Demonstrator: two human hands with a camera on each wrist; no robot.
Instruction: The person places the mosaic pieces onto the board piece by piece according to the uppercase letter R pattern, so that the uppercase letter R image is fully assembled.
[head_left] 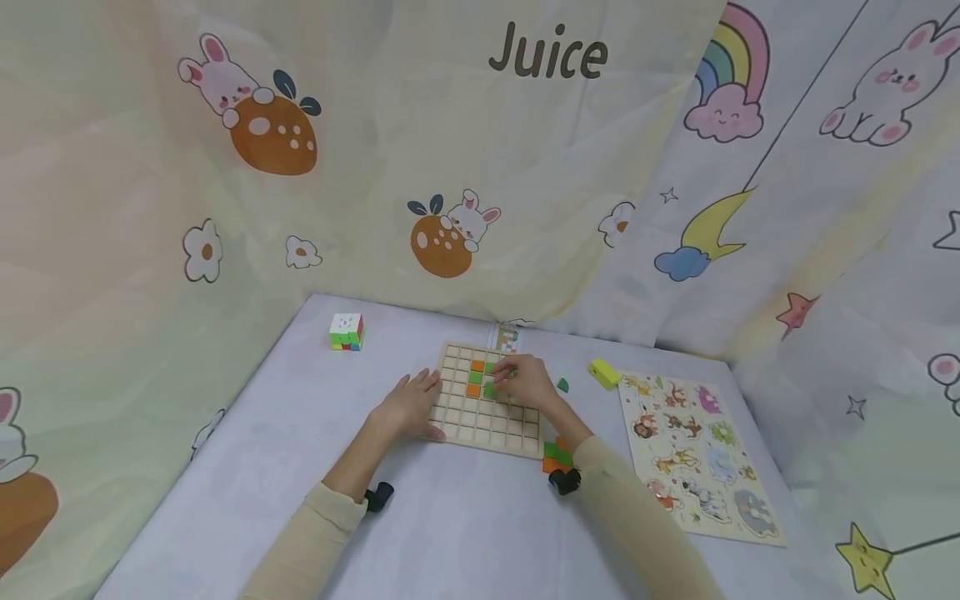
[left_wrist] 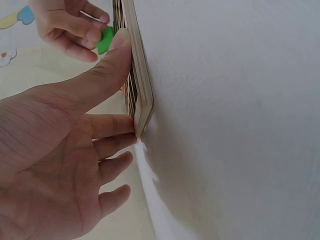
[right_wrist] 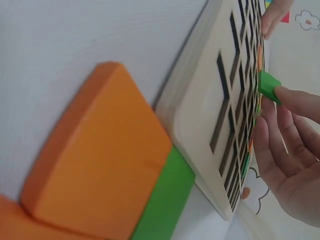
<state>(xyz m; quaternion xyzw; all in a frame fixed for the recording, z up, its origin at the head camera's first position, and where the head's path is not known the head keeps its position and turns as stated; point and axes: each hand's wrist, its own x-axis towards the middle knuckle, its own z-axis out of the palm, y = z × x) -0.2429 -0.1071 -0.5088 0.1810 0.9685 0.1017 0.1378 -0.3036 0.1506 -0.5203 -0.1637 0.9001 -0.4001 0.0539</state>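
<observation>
A pale wooden grid board (head_left: 487,425) lies on the table between both hands. My left hand (head_left: 408,406) rests at its left side, fingers extended, with the thumb touching the near edge and fingertips against the side. Above the grid, my right hand (head_left: 528,383) pinches a small green block (right_wrist: 270,85) between thumb and fingers, tilted close over the squares. Orange squares (head_left: 477,366) and a green square (head_left: 476,377) sit in the upper middle cells. The right hand hides part of the grid's upper right.
Loose orange (right_wrist: 100,150) and green (right_wrist: 170,200) pieces lie by the board's near right corner. A puzzle cube (head_left: 347,331) stands back left. Rightward are a small green piece (head_left: 563,385), a yellow block (head_left: 603,373) and an animal puzzle (head_left: 708,529). Behind the board lies a patterned card (head_left: 507,337).
</observation>
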